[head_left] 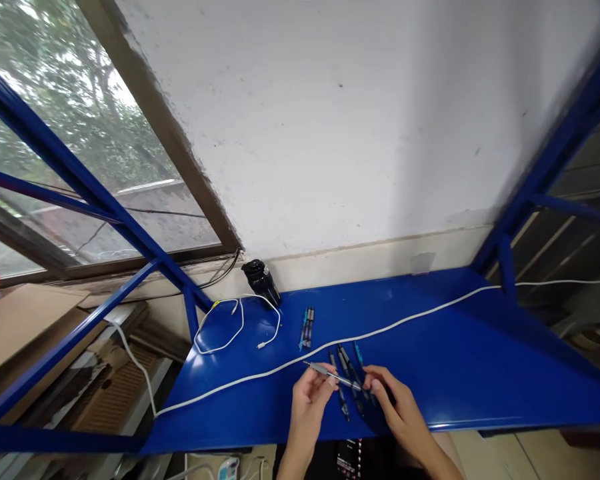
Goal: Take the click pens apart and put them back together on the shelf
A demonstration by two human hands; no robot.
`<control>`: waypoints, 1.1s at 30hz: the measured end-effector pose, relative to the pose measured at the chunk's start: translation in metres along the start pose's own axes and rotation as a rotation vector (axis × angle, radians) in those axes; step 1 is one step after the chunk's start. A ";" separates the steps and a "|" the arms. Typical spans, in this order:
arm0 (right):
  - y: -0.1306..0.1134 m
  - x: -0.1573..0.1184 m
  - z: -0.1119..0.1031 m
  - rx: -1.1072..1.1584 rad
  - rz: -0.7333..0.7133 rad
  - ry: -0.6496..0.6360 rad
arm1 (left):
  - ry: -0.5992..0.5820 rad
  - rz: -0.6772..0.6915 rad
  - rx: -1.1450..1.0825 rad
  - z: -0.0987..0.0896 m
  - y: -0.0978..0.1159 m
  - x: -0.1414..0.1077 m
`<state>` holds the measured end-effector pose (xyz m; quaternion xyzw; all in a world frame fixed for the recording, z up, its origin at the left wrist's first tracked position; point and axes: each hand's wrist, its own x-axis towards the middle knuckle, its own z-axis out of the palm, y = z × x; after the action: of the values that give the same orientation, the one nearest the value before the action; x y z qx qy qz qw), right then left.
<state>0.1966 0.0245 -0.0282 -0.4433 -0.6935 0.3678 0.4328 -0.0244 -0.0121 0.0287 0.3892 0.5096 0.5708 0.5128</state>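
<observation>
In front of me, a person's left hand (309,395) pinches a slim pen (344,380) above loose pens (343,363) on a blue table (455,373). The right hand (399,403) has its fingertips bunched beside the pen's end; I cannot tell whether they grip anything. A steady left hold and light right fingertips would probably work best. The pen looks grey, paler towards the right hand.

Count: 8+ pens (306,327), 2 white cables, 1 bottle (261,280), 2 hands.
Pens: 1 held pen (347,382), 3 in the far row, at least 4 in the near group (347,365); overlap and fingers block an exact number there. Cables: 1 long cable (395,325), 1 short cable (243,319). Hands: 1 left hand (307,397), 1 right hand (394,403).
</observation>
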 end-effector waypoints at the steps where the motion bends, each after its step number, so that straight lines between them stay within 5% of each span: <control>1: -0.004 0.001 0.001 0.020 -0.001 -0.033 | 0.001 -0.002 0.020 -0.001 -0.006 0.002; 7: -0.013 0.008 0.011 -0.027 -0.052 -0.233 | -0.062 -0.023 0.030 -0.002 -0.032 0.008; 14: -0.009 0.008 0.009 0.003 -0.090 -0.188 | -0.112 -0.015 -0.070 0.007 -0.037 0.009; 23: -0.010 0.009 0.009 -0.003 -0.121 -0.205 | -0.003 0.031 -0.110 0.002 -0.056 0.008; 33: -0.009 0.004 0.011 0.028 -0.193 -0.159 | 0.266 -0.001 -0.095 0.009 -0.060 0.008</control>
<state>0.1825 0.0239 -0.0235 -0.3379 -0.7597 0.3683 0.4161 -0.0057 -0.0053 -0.0295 0.2852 0.5457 0.6404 0.4590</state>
